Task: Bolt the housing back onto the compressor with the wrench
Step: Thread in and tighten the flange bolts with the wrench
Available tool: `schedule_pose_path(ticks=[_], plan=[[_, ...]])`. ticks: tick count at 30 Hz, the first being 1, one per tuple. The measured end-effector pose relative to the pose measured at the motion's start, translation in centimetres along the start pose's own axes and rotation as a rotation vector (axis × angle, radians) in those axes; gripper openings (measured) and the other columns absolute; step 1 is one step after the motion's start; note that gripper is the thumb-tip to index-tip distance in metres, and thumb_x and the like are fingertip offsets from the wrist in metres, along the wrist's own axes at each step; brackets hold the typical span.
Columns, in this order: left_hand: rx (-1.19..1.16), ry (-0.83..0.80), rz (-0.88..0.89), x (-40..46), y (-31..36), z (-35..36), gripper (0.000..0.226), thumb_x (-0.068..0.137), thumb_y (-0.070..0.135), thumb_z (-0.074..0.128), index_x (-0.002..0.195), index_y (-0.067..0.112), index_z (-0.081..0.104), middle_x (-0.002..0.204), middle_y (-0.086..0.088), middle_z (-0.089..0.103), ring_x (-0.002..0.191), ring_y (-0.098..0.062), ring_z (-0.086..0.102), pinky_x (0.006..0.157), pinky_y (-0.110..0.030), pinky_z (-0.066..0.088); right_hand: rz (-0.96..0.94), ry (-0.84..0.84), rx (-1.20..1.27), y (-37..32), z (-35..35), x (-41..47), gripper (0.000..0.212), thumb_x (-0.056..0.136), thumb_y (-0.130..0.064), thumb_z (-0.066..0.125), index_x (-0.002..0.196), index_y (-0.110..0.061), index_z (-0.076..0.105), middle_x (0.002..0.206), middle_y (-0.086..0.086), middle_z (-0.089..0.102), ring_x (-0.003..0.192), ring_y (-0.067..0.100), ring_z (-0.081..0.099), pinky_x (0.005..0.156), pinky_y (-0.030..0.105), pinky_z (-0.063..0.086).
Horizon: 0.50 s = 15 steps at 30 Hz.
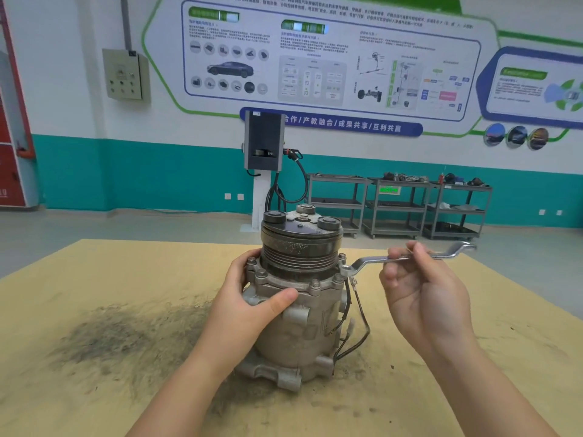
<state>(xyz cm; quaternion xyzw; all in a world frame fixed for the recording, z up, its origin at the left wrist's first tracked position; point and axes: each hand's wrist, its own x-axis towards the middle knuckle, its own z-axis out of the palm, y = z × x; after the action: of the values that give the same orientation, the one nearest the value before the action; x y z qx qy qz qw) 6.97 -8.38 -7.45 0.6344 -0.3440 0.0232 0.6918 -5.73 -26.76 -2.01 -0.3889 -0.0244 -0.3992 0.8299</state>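
The left hand [252,298] wraps the compressor [299,313] body, thumb across its front, standing mid-table [94,357]. At right, the right hand [422,291] pinches the wrench [407,256] shaft, ring end on a right flange bolt [342,257]. Bare tabletop lies either side; carts [397,206] stand far beyond.

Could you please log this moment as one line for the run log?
left hand grips compressor | right hand holds wrench | ring end on right flange bolt
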Motion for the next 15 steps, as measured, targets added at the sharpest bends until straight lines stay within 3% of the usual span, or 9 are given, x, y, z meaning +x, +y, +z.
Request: schedule_pose_path(ticks=[5,9,12,15], plan=[[-0.011,0.008,-0.01,-0.03,0.05,0.05,0.064,0.051,0.062,0.079,0.109,0.065,0.051,0.114,0.036,0.062,0.109,0.013,0.058,0.087,-0.013,0.044,0.074,0.017,-0.032,0.08,-0.28,0.43,0.021,0.103,-0.012,0.037,0.087,-0.01,0.05,0.067,0.007,0.062,0.05,0.016,0.054,0.047,0.021,0.045],[-0.017,0.001,-0.009,0.0,0.21,0.07,0.065,0.056,0.057,0.08,0.114,0.056,0.051,0.114,0.035,0.063,0.106,0.014,0.059,0.078,-0.007,0.049,0.136,-0.016,-0.042,0.0,-0.37,0.58,0.02,0.102,-0.011,0.037,0.089,-0.009,0.051,0.068,0.007,0.063,0.05,0.015,0.055,0.046,0.021,0.047],[-0.02,-0.003,-0.009,-0.03,0.17,0.11,0.063,0.061,0.049,0.081,0.117,0.052,0.051,0.112,0.035,0.063,0.105,0.014,0.059,0.077,-0.004,0.048,0.098,-0.029,-0.077,0.01,-0.39,0.61,0.018,0.103,-0.011,0.036,0.092,-0.009,0.05,0.069,0.006,0.064,0.052,0.014,0.056,0.048,0.022,0.049],[-0.023,0.0,-0.01,-0.07,0.11,0.05,0.067,0.056,0.056,0.081,0.116,0.052,0.051,0.113,0.034,0.063,0.106,0.012,0.06,0.078,-0.004,0.048,-0.029,-0.028,-0.144,0.62,-0.31,0.38,0.019,0.104,-0.013,0.034,0.092,-0.009,0.048,0.069,0.006,0.064,0.052,0.016,0.057,0.049,0.023,0.048]])
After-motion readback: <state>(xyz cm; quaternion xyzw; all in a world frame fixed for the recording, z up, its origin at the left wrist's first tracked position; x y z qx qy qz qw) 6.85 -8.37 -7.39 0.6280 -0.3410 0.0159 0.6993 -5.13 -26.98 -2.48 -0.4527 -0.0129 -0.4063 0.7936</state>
